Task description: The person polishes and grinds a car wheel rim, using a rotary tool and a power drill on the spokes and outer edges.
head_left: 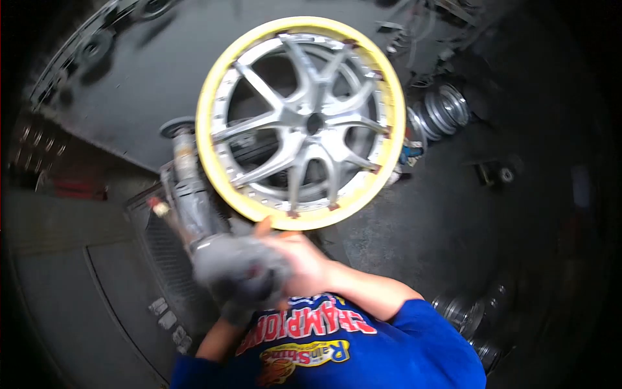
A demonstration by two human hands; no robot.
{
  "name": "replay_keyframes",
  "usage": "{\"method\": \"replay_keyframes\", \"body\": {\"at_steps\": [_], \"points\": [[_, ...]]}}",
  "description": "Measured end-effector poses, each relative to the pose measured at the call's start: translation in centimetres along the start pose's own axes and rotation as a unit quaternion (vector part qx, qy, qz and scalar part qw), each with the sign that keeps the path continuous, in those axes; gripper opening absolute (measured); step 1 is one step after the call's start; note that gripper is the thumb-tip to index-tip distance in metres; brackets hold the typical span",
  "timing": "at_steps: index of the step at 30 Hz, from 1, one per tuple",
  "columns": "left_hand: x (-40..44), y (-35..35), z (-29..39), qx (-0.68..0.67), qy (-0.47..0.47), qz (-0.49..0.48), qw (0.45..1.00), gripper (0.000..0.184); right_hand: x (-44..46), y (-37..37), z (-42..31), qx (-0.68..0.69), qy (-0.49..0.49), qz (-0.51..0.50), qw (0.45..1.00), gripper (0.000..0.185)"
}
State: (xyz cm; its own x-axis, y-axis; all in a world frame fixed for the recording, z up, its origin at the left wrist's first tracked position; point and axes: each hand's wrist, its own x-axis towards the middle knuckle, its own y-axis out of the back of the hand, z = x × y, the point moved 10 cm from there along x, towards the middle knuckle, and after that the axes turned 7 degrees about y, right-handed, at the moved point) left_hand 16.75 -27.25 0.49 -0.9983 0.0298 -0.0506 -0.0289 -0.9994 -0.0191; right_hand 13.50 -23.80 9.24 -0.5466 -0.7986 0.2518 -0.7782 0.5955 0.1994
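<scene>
My left hand point(243, 269) wears a grey work glove and is smeared by motion, so its fingers cannot be made out. Against the glove's side is my bare right hand point(308, 262), its fingers mostly hidden. Both hands are together in front of my chest. Just beyond them stands a silver multi-spoke car wheel rim point(317, 100), its outer lip covered in yellow point(204, 120). Orange-brown finger-like shapes show near the rim's lower edge. Left of the rim is a dark, tube-like machine part point(191, 201), partly behind the glove.
A round disc-like piece point(175, 126) sits at the machine's upper end. Metal rims point(444, 110) lie on the dark floor at right, with more point(463, 311) at lower right. Grey cabinet panels point(65, 279) stand at left. Scrap strips point(421, 39) lie at the upper right.
</scene>
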Motion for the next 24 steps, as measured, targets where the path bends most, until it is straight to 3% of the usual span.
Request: {"method": "replay_keyframes", "body": {"at_steps": [2, 3, 4, 6, 8, 9, 10, 11, 12, 16, 17, 19, 22, 24], "points": [[-1.9, 1.8, -0.8, -0.070, 0.036, 0.129, 0.989, 0.068, 1.3, -0.1, -2.1, 0.073, 0.080, 0.003, 0.994, 0.048], [-3.2, 2.6, -1.2, -0.104, 0.048, 0.195, 0.974, 0.065, 1.2, -0.8, -0.3, 0.030, 0.060, 0.002, 0.998, 0.062], [-4.7, 3.3, -1.8, -0.135, 0.057, 0.255, 0.956, 0.062, 1.7, -0.4, -0.9, 0.073, 0.130, 0.020, 0.989, 0.060], [-7.9, 4.2, -3.5, -0.188, 0.075, 0.351, 0.914, 0.056, 1.8, 0.0, -0.1, -0.070, 0.141, 0.004, 0.987, 0.055], [-10.2, 4.5, -4.3, -0.198, 0.107, 0.406, 0.885, 0.049, 1.4, 0.6, 0.2, -0.201, 0.101, -0.019, 0.974, 0.053], [-10.7, 4.7, -4.3, -0.188, 0.141, 0.414, 0.879, 0.038, 0.6, 1.0, 0.6, -0.244, 0.077, -0.058, 0.965, 0.055], [-11.2, 4.8, -4.3, -0.179, 0.175, 0.421, 0.872, 0.029, -1.0, 2.1, 0.7, -0.236, 0.088, -0.038, 0.967, 0.053], [-10.4, 5.0, -3.2, -0.154, 0.140, 0.462, 0.862, 0.025, -2.9, 3.6, 0.7, -0.216, 0.094, -0.034, 0.971, 0.049], [-10.0, 5.4, -3.5, -0.112, 0.176, 0.469, 0.858, 0.027, -5.1, 5.2, 0.9, -0.184, 0.123, 0.015, 0.975, 0.045], [-9.7, 6.9, -8.3, -0.060, 0.217, 0.479, 0.849, 0.030, -13.5, 9.8, 5.8, -0.113, -0.047, -0.039, 0.992, 0.030], [-9.6, 7.2, -9.7, -0.036, 0.280, 0.458, 0.843, 0.030, -15.8, 11.1, 7.6, -0.139, -0.101, -0.039, 0.984, 0.028], [-8.4, 7.2, -8.9, 0.009, 0.308, 0.463, 0.831, 0.029, -20.5, 13.9, 11.4, -0.182, -0.200, -0.025, 0.962, 0.028], [-8.2, 9.2, -11.7, 0.099, 0.342, 0.441, 0.824, 0.029, -28.1, 18.1, 17.5, -0.269, -0.370, -0.019, 0.889, 0.032], [-5.7, 9.9, -10.7, 0.294, 0.330, 0.357, 0.823, 0.050, -34.9, 20.4, 21.2, -0.295, -0.475, -0.005, 0.829, 0.038]]}}
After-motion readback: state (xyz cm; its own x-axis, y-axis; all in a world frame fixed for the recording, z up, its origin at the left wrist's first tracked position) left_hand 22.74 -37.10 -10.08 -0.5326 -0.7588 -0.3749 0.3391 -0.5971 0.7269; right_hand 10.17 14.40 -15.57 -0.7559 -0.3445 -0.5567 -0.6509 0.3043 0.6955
